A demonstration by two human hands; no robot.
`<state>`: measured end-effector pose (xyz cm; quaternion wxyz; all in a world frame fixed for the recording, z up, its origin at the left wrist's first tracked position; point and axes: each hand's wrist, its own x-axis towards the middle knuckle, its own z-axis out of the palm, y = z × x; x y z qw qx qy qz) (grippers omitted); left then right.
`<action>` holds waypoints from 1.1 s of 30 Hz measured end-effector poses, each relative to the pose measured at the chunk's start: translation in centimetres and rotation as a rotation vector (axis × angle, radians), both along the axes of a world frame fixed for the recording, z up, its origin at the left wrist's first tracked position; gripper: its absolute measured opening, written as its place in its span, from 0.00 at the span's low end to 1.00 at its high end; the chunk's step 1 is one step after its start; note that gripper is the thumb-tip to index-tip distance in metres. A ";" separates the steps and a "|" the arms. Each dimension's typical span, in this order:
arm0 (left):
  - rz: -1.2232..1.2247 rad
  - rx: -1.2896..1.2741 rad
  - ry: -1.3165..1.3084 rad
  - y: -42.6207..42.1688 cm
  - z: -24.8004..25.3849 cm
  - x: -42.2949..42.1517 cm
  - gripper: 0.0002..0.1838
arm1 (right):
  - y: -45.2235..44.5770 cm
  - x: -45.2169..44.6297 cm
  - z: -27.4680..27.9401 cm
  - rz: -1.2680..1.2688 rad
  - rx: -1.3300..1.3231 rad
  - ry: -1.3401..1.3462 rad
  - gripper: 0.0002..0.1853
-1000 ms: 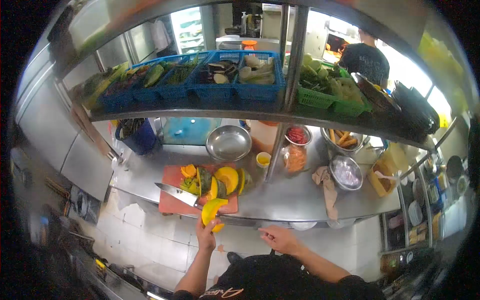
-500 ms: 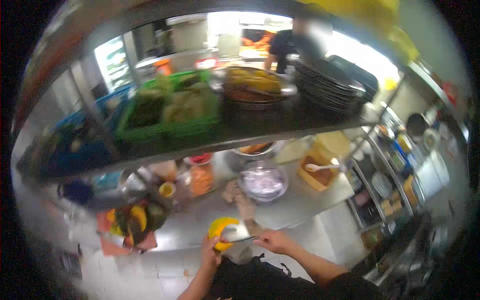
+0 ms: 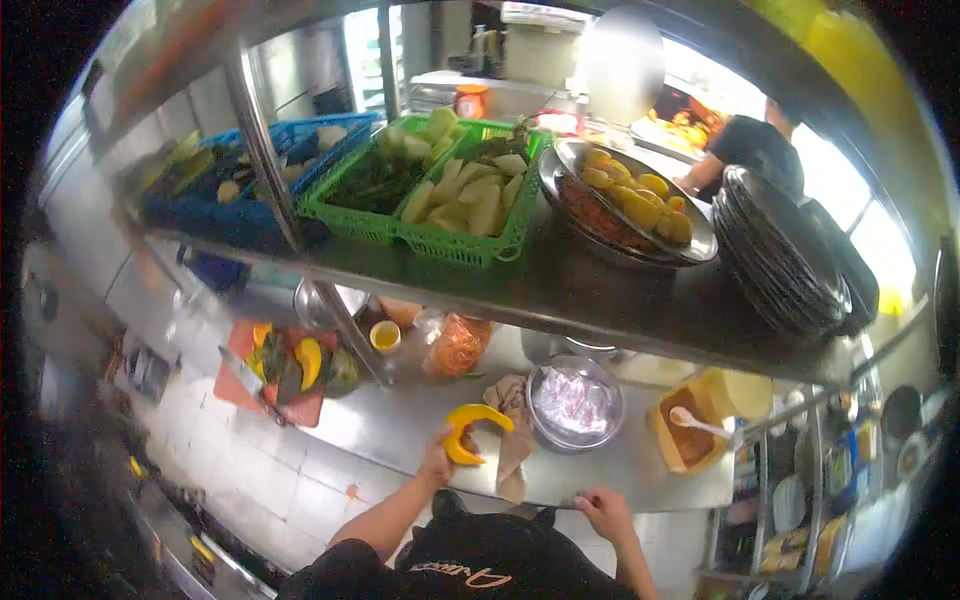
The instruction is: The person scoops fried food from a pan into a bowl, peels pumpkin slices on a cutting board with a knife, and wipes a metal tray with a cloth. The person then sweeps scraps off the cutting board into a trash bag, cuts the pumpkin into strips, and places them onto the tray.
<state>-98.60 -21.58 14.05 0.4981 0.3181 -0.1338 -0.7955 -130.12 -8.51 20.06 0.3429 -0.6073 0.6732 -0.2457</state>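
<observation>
My left hand (image 3: 437, 462) is closed on a curved, hollowed slice of pumpkin (image 3: 462, 449), orange-yellow, above the front edge of the steel counter. My right hand (image 3: 603, 513) is closed round the dark handle of a knife (image 3: 566, 503), to the right of the pumpkin. The blade is hard to separate from the brownish cloth (image 3: 508, 395) behind it. Farther left, a red cutting board (image 3: 235, 387) holds more pumpkin pieces (image 3: 309, 364) with dark green rind and a second knife (image 3: 243, 368). A metal bowl (image 3: 572, 440) with plastic-wrapped contents stands beyond the cloth.
Overhead, a steel shelf (image 3: 560, 310) carries green baskets (image 3: 440, 245) of cut vegetables, a blue basket (image 3: 220, 213), a tray of yellow pieces (image 3: 640, 200) and stacked dark plates (image 3: 780, 250). A tub with a white spoon (image 3: 690, 455) sits right. Another person (image 3: 750, 155) stands beyond.
The view has shifted and sharpened. My right hand has moved away from the pumpkin with the knife; the blade was against the slice before. My left hand still holds the slice.
</observation>
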 end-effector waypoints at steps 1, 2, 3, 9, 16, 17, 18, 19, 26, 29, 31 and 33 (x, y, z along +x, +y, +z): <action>0.127 -0.030 -0.141 0.0 -2.0 0.1 0.22 | -0.3 -1.7 -2.4 0.021 -0.018 -0.015 0.14; 0.217 -0.074 -0.190 0.7 -1.9 0.0 0.21 | -1.2 -3.1 -2.8 0.008 0.153 -0.108 0.14; 0.299 -0.123 -0.244 1.1 -1.8 -0.1 0.20 | -2.1 -4.2 -3.3 -0.012 0.320 -0.199 0.14; 0.557 -0.325 -0.646 1.6 -1.7 -2.4 0.16 | -5.1 -8.2 2.3 0.196 0.752 -0.918 0.11; 0.627 -0.293 -0.627 1.0 -2.9 -2.5 0.17 | -6.0 -10.0 -6.0 0.005 0.800 -1.505 0.18; 0.636 -0.314 -0.664 1.1 -3.1 -2.6 0.17 | -5.9 -9.9 -5.2 0.040 0.809 -1.558 0.19; 0.637 -0.334 -0.707 1.3 -2.9 -2.6 0.17 | -5.4 -9.6 -3.4 0.071 0.818 -1.618 0.20; 0.653 -0.340 -0.728 1.5 -2.7 -2.7 0.17 | -4.9 -9.5 -2.5 0.100 0.823 -1.677 0.21; 0.738 -0.355 -0.831 1.0 -3.5 -3.3 0.19 | -4.9 -12.1 -5.6 0.158 0.877 -1.771 0.22; 0.725 -0.310 -0.758 0.9 -2.8 -3.3 0.18 | -4.7 -13.1 -8.8 0.064 0.792 -1.746 0.22; 0.705 -0.338 -0.782 1.0 -2.8 -3.2 0.18 | -4.9 -13.5 -10.3 0.121 0.850 -1.718 0.21; 0.679 -0.345 -0.804 1.2 -2.7 -3.3 0.19 | -5.0 -13.6 -10.6 0.149 0.864 -1.701 0.21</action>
